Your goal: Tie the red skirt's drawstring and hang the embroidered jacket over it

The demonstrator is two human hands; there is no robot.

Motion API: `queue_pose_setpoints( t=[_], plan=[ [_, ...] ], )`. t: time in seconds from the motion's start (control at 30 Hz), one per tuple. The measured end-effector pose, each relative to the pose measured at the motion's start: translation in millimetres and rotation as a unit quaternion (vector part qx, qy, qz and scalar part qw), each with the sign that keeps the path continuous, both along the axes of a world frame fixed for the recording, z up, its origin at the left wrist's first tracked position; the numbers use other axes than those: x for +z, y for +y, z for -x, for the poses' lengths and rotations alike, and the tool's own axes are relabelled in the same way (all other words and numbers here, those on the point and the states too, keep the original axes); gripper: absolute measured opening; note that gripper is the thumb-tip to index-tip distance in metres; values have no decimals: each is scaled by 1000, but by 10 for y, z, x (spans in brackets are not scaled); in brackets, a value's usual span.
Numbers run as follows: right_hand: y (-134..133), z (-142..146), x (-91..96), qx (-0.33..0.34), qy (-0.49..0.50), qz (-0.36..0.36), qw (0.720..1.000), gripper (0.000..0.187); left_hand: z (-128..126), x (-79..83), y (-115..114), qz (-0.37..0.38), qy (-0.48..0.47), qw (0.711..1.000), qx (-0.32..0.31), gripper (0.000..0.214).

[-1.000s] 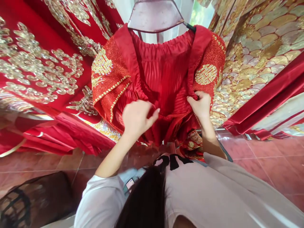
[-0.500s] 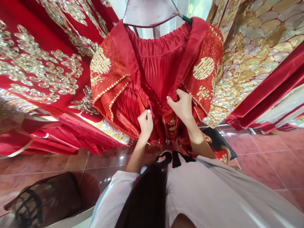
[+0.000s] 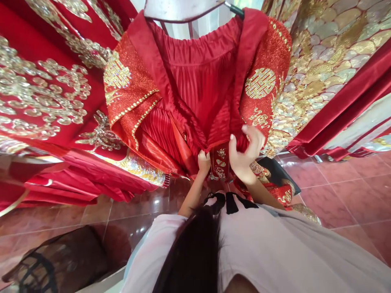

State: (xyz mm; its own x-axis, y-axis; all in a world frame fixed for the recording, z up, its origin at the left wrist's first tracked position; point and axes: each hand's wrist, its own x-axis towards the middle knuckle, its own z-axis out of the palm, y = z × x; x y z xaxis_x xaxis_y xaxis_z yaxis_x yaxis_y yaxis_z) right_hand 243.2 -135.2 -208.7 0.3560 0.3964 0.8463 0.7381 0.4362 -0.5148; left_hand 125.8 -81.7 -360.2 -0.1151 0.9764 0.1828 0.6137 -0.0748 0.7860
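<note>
A red pleated skirt with a gathered waistband and gold-embroidered panels hangs from a dark hanger. One embroidered panel flares to the left, the other to the right with a round gold emblem. My left hand is closed on the skirt at the lower point of its waist opening. My right hand is open beside the right edge of the waistband, thumb and fingers apart, slightly blurred. Whether its fingertips touch the cloth I cannot tell.
Red cloth with crystal beading hangs at the left. A gold sequinned garment hangs at the right. On the tiled floor lies a dark bag at lower left. A black flat object and embroidered red cloth lie at right.
My left hand has moved right and down along the waist opening, still gripping cloth. My right hand has let go of the right edge, shifted right and opened. The view has shifted slightly.
</note>
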Motion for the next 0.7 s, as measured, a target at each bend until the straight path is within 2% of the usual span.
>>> queue_pose_setpoints(
  t=[0.03, 0.07, 0.1, 0.17, 0.2, 0.27, 0.37, 0.5, 0.7],
  plan=[
    [-44, 51, -139, 10, -23, -4, 1000, 10, 33, -30, -87, 7, 8, 1000, 6, 20],
    [-80, 113, -292, 43, -43, 35, 998, 8, 61, -55, -174, 15, 16, 1000, 11, 21],
    [-106, 182, -449, 88, -55, 105, 989, 9, 84, -73, -252, 23, 25, 999, 14, 20],
    [-127, 324, -739, 162, -48, 263, 950, 14, 110, -88, -370, 40, 45, 998, 18, 18],
    [-124, 387, -856, 179, -36, 320, 930, 15, 115, -85, -407, 48, 55, 997, 19, 17],
    [-99, 481, -1015, 188, -16, 374, 908, 17, 116, -70, -444, 64, 76, 995, 23, 15],
    [-47, 540, -1089, 182, 22, 410, 893, 22, 112, -39, -457, 83, 107, 990, 31, 16],
    [-2, 531, -1054, 216, 99, 446, 863, 22, 113, -15, -496, 91, 136, 986, 34, 18],
    [15, 420, -983, 314, 234, 480, 785, 28, 92, -32, -597, 86, 161, 982, 46, 20]
  ],
)
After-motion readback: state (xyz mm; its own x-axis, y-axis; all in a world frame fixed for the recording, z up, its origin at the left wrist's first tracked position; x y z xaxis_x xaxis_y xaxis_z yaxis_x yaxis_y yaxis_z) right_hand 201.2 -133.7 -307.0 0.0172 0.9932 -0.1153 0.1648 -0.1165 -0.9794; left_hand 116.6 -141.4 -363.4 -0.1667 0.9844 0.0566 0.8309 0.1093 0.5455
